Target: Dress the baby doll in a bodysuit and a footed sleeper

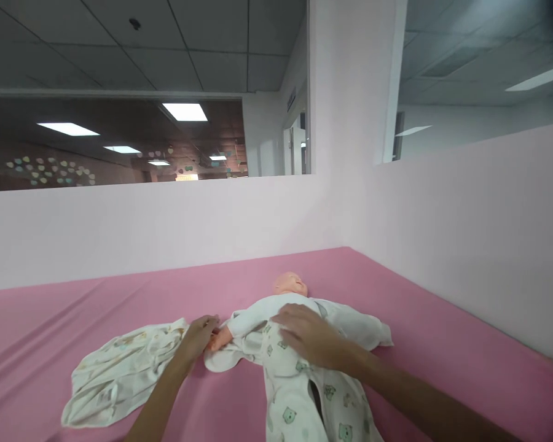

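A baby doll (pixel 290 283) lies on its back on a pink padded surface (pixel 230 405), its head toward the wall. It wears a white top (pixel 276 304) and white trousers (pixel 286 393) printed with small green animals. At the doll's bare hand (pixel 221 337), my left hand (pixel 201 334) has its fingers curled around it, partly hidden from view. My right hand (pixel 306 334) rests over the doll's belly near the waistband, fingers stretched out and a little apart. The sleeve (pixel 368 325) on the right side lies flat, covering that arm's end.
Left of the doll lies a crumpled white patterned baby garment (pixel 124 374), close to my left forearm. A white wall (pixel 142 233) with windows borders the far side, and another wall (pixel 479 233) stands at the right. They meet in a corner behind the doll.
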A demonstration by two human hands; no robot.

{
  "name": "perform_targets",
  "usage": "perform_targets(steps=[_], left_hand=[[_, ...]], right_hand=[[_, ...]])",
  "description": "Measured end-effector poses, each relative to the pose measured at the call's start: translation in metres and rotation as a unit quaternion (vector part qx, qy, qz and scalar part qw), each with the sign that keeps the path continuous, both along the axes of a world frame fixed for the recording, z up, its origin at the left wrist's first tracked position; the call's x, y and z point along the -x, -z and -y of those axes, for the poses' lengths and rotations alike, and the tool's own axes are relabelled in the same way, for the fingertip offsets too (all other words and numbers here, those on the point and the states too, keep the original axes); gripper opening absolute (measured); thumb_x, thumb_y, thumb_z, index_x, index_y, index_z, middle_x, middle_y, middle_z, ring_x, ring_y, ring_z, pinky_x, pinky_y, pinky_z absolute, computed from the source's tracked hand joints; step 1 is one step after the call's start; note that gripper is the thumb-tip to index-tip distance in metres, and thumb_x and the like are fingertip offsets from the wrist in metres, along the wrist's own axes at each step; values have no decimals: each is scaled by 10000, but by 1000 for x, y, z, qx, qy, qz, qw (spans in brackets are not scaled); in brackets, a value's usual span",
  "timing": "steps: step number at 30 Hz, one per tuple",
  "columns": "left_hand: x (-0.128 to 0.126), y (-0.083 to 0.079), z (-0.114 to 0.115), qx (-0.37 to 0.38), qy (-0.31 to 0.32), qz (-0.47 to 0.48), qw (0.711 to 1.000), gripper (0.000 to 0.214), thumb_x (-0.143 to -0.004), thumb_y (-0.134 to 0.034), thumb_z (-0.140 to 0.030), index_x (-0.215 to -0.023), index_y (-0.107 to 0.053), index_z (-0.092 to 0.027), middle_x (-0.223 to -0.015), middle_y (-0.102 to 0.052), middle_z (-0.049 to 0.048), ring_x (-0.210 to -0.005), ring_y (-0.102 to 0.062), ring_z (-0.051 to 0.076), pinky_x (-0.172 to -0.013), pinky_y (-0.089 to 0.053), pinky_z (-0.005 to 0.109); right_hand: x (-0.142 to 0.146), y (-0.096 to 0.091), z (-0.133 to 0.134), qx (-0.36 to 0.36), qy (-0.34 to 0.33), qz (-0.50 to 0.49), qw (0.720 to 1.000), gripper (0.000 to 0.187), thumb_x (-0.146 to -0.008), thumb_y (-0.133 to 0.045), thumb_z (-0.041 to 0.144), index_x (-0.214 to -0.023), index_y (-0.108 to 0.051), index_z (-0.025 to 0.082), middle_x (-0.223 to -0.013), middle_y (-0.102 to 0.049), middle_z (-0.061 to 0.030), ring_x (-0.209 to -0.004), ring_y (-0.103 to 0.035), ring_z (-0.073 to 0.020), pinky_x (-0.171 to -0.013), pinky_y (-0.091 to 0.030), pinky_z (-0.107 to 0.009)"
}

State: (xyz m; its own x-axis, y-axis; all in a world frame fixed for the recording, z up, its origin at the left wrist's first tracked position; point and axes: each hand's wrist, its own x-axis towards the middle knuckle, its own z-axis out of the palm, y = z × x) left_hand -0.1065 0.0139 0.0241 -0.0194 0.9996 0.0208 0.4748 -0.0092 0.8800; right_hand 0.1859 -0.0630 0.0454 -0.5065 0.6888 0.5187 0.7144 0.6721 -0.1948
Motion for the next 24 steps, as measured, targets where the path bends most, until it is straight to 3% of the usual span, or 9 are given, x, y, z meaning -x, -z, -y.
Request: perform_targets(steps=[2,4,6,8,10,13,15,20,24], left_hand=[[-11,-13,3,-55,-71,-85,992,301,-848,-408,-433,-842,-592,-194,-892,-687,67,-861,-634,238,-743,-469,334],[-34,-27,7,-115,-82,-114,983,266,-856,-400,-405,-863,-588,-216,-914,-688,40,-883,-624,225,-767,-452,323],[-70,-41,14,-166,-25,-111,979,241,-862,-407,-385,-877,-590,-230,-920,-687,18,-898,-618,201,-779,-443,290],[-116,-50,21,-197,65,-135,969,237,-880,-385,-355,-864,-586,-230,-906,-685,6,-864,-616,180,-757,-440,269],[-165,-55,26,-224,159,-199,941,303,-921,-339,-385,-869,-589,-222,-906,-685,14,-853,-613,180,-749,-437,269],[-224,-53,25,-285,203,-368,861,383,-957,-271,-356,-919,-610,-182,-1007,-679,78,-948,-608,215,-814,-431,311],[-248,-48,19,-293,237,-449,810,351,-938,-300,-287,-943,-627,-160,-1025,-680,111,-960,-618,240,-822,-434,341],[-267,-42,5,-251,286,-515,769,239,-778,-444,-138,-838,-675,-123,-895,-700,155,-878,-656,289,-776,-452,378],[-267,-43,2,-229,290,-539,757,207,-735,-511,-185,-829,-690,-140,-906,-707,138,-894,-657,287,-801,-456,377]], right_hand=[[-60,24,11,-7,118,-64,991,316,-948,-307,271,-1054,-602,227,-1038,-627,-69,-1002,-552,-217,-915,-417,-371],[-118,50,14,15,255,-129,958,345,-947,-293,351,-1035,-586,191,-1029,-610,-99,-1001,-552,-235,-896,-422,-379],[-162,71,12,87,388,-169,902,377,-911,-352,442,-1061,-554,161,-1069,-594,-128,-964,-562,-255,-804,-442,-380],[-186,83,5,168,439,-182,864,374,-885,-376,463,-989,-559,154,-1011,-606,-130,-896,-578,-254,-726,-432,-358],[-192,87,-3,208,444,-191,851,345,-870,-385,460,-841,-559,164,-912,-621,-112,-816,-587,-234,-667,-409,-326],[-189,85,-9,225,426,-207,852,325,-861,-390,451,-750,-526,178,-870,-630,-89,-761,-587,-197,-621,-380,-290],[-188,83,-6,240,421,-211,849,301,-857,-398,447,-764,-515,186,-860,-637,-73,-742,-586,-188,-606,-366,-284],[-191,82,5,258,421,-206,845,199,-858,-397,368,-824,-503,203,-816,-648,-51,-713,-578,-185,-593,-332,-283],[-187,80,2,252,395,-206,859,135,-804,-421,225,-884,-529,213,-825,-654,-24,-717,-579,-158,-591,-334,-260]])
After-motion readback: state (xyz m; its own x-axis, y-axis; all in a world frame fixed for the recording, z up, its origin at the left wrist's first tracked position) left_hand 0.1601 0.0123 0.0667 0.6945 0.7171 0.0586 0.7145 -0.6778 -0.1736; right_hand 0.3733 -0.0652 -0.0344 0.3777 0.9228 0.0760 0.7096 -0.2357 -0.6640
